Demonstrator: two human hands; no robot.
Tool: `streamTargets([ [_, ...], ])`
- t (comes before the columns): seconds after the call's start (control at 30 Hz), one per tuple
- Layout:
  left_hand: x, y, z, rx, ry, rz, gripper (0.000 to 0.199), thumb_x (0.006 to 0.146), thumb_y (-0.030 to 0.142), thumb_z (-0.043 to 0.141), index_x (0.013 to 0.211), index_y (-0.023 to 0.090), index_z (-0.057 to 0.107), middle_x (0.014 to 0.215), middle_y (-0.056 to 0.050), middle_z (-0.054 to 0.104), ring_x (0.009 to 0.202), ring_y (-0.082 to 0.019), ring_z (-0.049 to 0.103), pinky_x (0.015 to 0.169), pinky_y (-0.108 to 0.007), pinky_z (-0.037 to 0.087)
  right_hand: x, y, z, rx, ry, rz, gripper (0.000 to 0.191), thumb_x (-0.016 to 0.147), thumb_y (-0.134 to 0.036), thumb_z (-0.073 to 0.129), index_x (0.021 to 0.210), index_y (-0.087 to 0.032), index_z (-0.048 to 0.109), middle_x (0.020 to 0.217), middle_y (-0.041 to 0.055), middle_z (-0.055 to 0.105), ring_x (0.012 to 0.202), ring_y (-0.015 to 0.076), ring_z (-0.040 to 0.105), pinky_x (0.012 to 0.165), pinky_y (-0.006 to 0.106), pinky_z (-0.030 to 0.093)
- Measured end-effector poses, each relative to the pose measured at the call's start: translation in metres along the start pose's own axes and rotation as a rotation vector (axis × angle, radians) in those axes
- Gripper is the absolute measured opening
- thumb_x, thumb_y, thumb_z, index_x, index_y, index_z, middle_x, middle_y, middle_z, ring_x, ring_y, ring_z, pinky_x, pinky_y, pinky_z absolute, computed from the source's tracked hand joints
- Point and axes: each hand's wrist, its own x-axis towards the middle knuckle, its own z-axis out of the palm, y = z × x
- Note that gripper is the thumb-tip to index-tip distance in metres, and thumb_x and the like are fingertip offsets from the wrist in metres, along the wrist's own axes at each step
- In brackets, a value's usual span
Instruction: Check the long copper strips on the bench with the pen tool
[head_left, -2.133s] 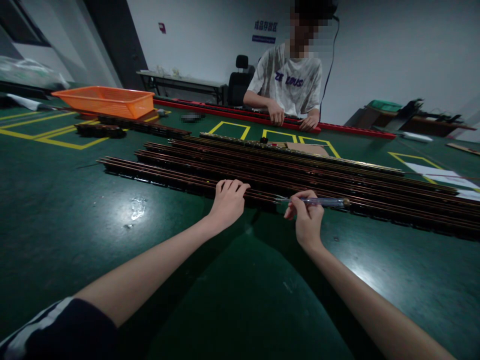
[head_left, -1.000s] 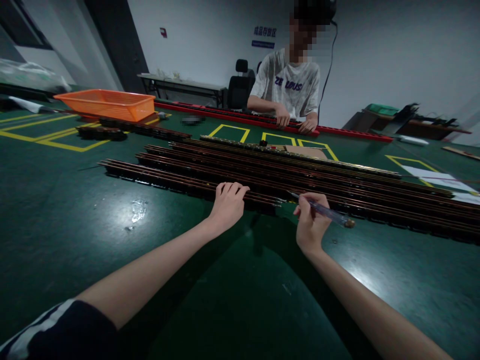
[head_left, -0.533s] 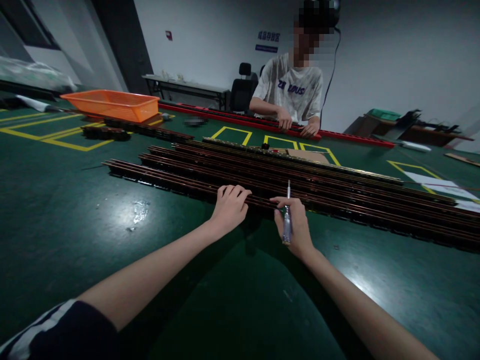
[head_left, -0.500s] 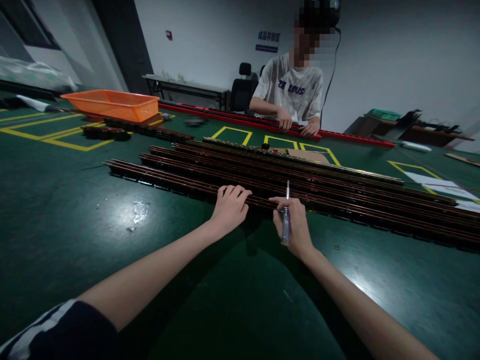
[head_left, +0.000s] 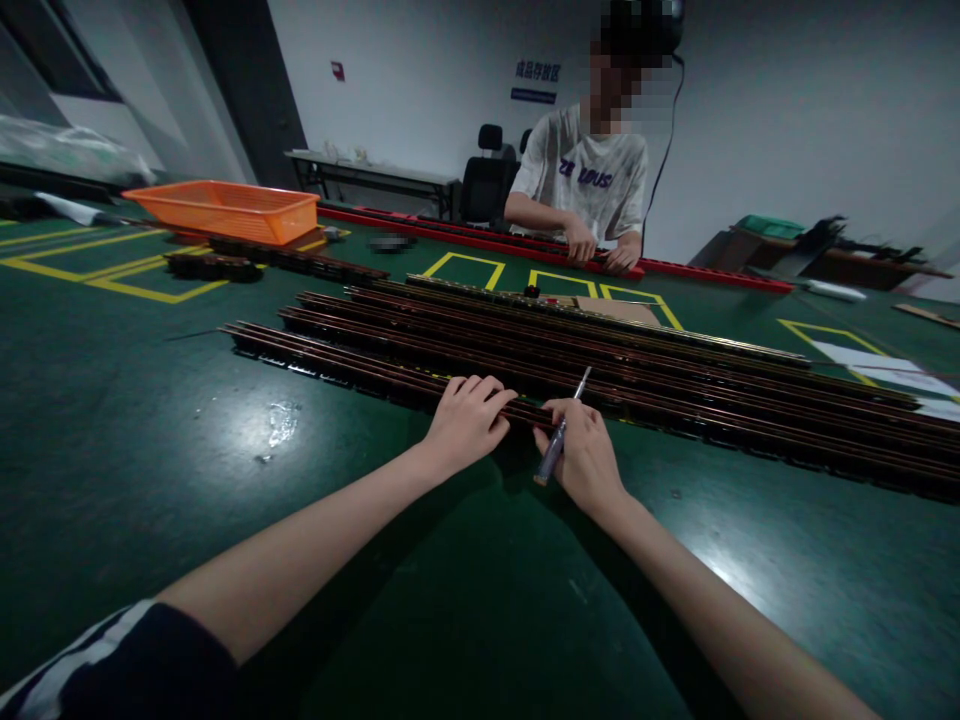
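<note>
Long dark rails with copper-coloured strips (head_left: 720, 385) lie side by side across the green table. My left hand (head_left: 466, 428) is closed over the nearest rail (head_left: 337, 368), fingers bent across its top and thumb on the near side. Just to the right, my right hand (head_left: 591, 458) holds a screwdriver (head_left: 553, 456) with a clear purplish handle. Its shaft tilts up and to the right, away from me. The fingertips of that hand also touch the nearest rail, which the hands partly hide.
An orange basket (head_left: 225, 212) stands at the far left, with short dark parts (head_left: 214, 266) in front of it. Across the table a co-worker (head_left: 592, 180) has both hands on a long red rail (head_left: 697, 277). White papers (head_left: 881, 368) lie at the right.
The nearest rail has shifted slightly to the right, and my left hand has moved a little right with it. The screwdriver has swung from nearly upright to a slant in my right hand.
</note>
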Motion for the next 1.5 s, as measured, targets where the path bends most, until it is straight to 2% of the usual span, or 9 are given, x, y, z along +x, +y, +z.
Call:
streamTargets([
  [0.23, 0.0013, 0.0031, -0.0020, -0.040, 0.013, 0.014, 0.034, 0.082, 0.022, 0.048, 0.113, 0.015, 0.060, 0.112, -0.008, 0.064, 0.103, -0.022, 0.056, 0.093, -0.039, 0.036, -0.0017, -0.0001, -0.0008, -0.084, -0.021, 0.140, 0.024, 0.070, -0.011, 0.043, 0.090, -0.022, 0.036, 0.087, 0.0074, 0.065, 0.076, 0.0238, 0.059, 0.080, 0.042, 0.038],
  [0.47, 0.0012, 0.0023, -0.0019, -0.018, -0.031, -0.045, 0.037, 0.084, 0.017, 0.042, 0.118, 0.016, 0.058, 0.118, -0.008, 0.063, 0.110, -0.022, 0.054, 0.099, -0.042, 0.033, -0.0026, 0.0014, -0.0043, -0.107, 0.038, 0.228, 0.036, 0.055, -0.008, 0.042, 0.087, -0.023, 0.032, 0.099, 0.0107, 0.068, 0.086, 0.0272, 0.062, 0.080, 0.042, 0.037],
  [0.63, 0.0006, 0.0017, -0.0008, -0.002, -0.055, -0.046, 0.038, 0.084, 0.016, 0.041, 0.119, 0.016, 0.057, 0.118, -0.008, 0.062, 0.109, -0.022, 0.054, 0.098, -0.043, 0.033, -0.0018, -0.0001, -0.0046, -0.014, -0.023, 0.120, 0.028, 0.064, -0.010, 0.045, 0.087, -0.023, 0.034, 0.103, 0.0122, 0.068, 0.084, 0.0262, 0.062, 0.077, 0.039, 0.041],
  [0.77, 0.0005, 0.0022, -0.0013, -0.003, -0.057, -0.053, 0.038, 0.084, 0.016, 0.041, 0.119, 0.013, 0.057, 0.118, -0.008, 0.062, 0.109, -0.022, 0.054, 0.098, -0.042, 0.034, 0.0006, -0.0036, -0.0025, -0.091, -0.046, 0.073, 0.016, 0.075, -0.015, 0.045, 0.087, -0.022, 0.036, 0.095, 0.0122, 0.068, 0.083, 0.0271, 0.062, 0.078, 0.040, 0.041],
  [0.93, 0.0011, 0.0025, -0.0019, -0.033, -0.064, -0.015, 0.041, 0.085, 0.016, 0.041, 0.123, 0.012, 0.054, 0.120, -0.009, 0.061, 0.111, -0.021, 0.053, 0.100, -0.040, 0.033, 0.0009, -0.0038, -0.0007, -0.125, -0.028, 0.132, 0.020, 0.071, -0.013, 0.044, 0.088, -0.021, 0.037, 0.089, 0.0114, 0.067, 0.077, 0.0270, 0.062, 0.075, 0.040, 0.042],
  [1.13, 0.0007, 0.0020, -0.0020, -0.035, -0.051, -0.015, 0.041, 0.084, 0.019, 0.043, 0.123, 0.013, 0.054, 0.122, -0.009, 0.060, 0.113, -0.022, 0.052, 0.101, -0.040, 0.032, -0.0028, 0.0032, -0.0037, -0.061, 0.040, 0.257, 0.035, 0.055, -0.010, 0.041, 0.087, -0.022, 0.034, 0.097, 0.0111, 0.069, 0.085, 0.0278, 0.064, 0.078, 0.040, 0.040],
  [1.5, 0.0004, 0.0014, -0.0009, -0.007, -0.069, -0.044, 0.040, 0.084, 0.017, 0.040, 0.121, 0.015, 0.055, 0.122, -0.008, 0.060, 0.113, -0.021, 0.052, 0.102, -0.042, 0.029, 0.0028, -0.0046, -0.0034, -0.185, -0.005, 0.235, 0.015, 0.073, -0.025, 0.047, 0.083, -0.022, 0.036, 0.086, 0.0097, 0.067, 0.079, 0.0266, 0.062, 0.077, 0.038, 0.038],
])
